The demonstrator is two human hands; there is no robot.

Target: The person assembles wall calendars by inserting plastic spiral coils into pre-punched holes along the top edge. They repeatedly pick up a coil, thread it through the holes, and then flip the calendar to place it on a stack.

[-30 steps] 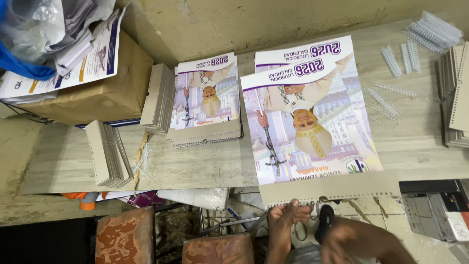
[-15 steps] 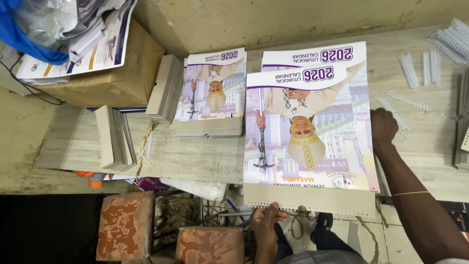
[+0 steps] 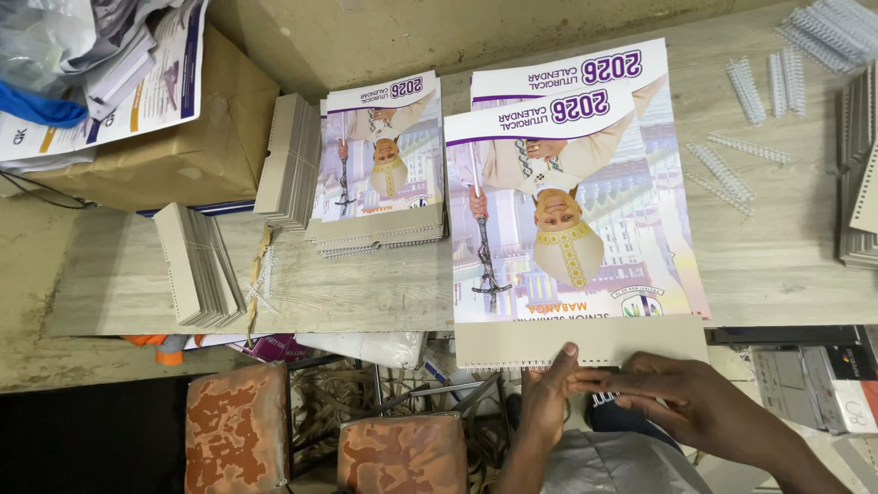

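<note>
Left hand [image 3: 547, 395]: fingertips pinching the near edge of the board [image 3: 580, 341].
Right hand [image 3: 697, 402]: fingers flat along the same edge, gripping nothing.
Calendar [image 3: 572, 197]: near-right on the desk [image 3: 366, 288], board overhanging the edge.
Risk: the loose sheets could slide askew, misaligning the punched holes.
Coils [image 3: 732, 169]: far right, untouched.

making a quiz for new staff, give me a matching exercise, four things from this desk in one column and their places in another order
Things:
1. large calendar
2. white binding coils
3. brown cardboard box
4. small calendar stack

Places:
A. far left, under loose papers
B. far right part of the desk
C. directly above both hands, its lower cardboard edge at the fingers
D. middle of the desk, left of the large calendar

Pairs: 1-C, 2-B, 3-A, 4-D
</note>
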